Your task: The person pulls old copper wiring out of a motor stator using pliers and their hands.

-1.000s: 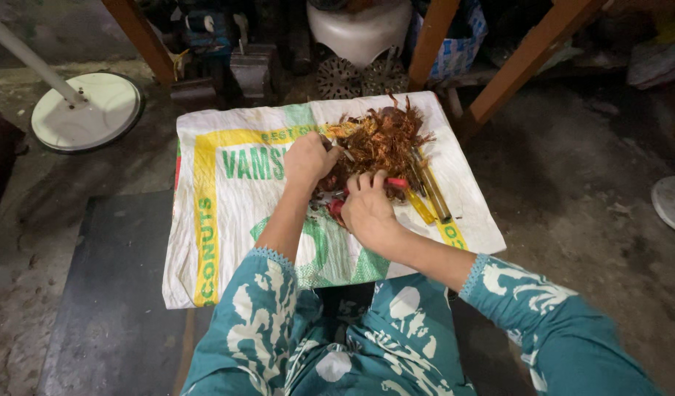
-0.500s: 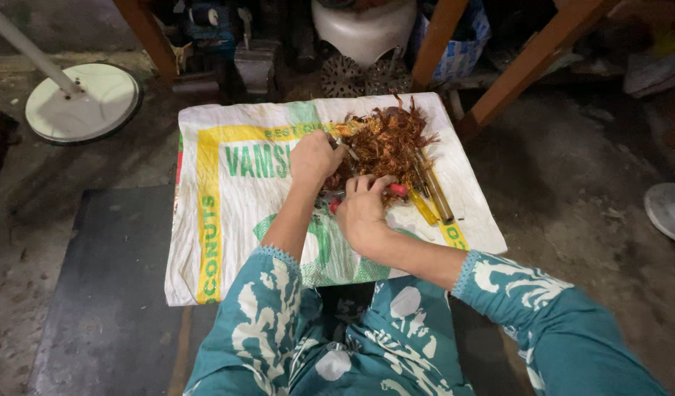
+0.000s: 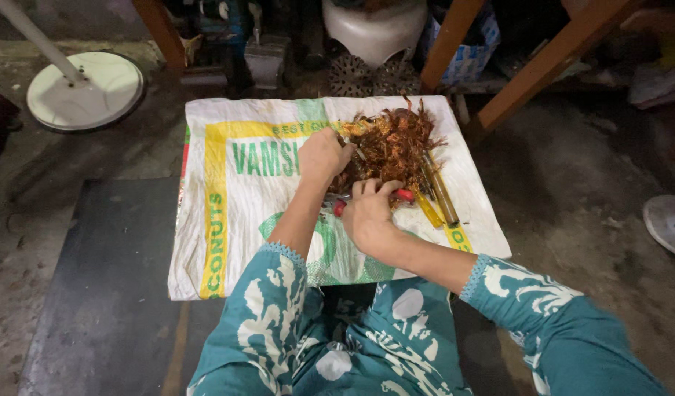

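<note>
Both hands meet at the near edge of the brown pile (image 3: 393,145) on the sack (image 3: 235,220): left hand (image 3: 321,155) curled into its left side, right hand (image 3: 367,214) clamped on red-handled cutters (image 3: 405,195) lying crosswise just below.

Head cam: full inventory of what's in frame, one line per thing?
woven sack: 1, white with yellow, green and red print, spread flat on the floor
pile of dry fibres: 1, reddish brown, far right part of the sack
sticks: about 3, yellowish brown, right of the pile
red-handled tool: 1, partly hidden under the right hand
round stand base: 1, white, floor at far left
wooden legs: 3, orange-brown, far edge
dark mat: 1, grey-black, left of the sack
left hand: fingers in the pile
right hand: on the red-handled tool
sleeves: 2, teal with white pattern
</note>
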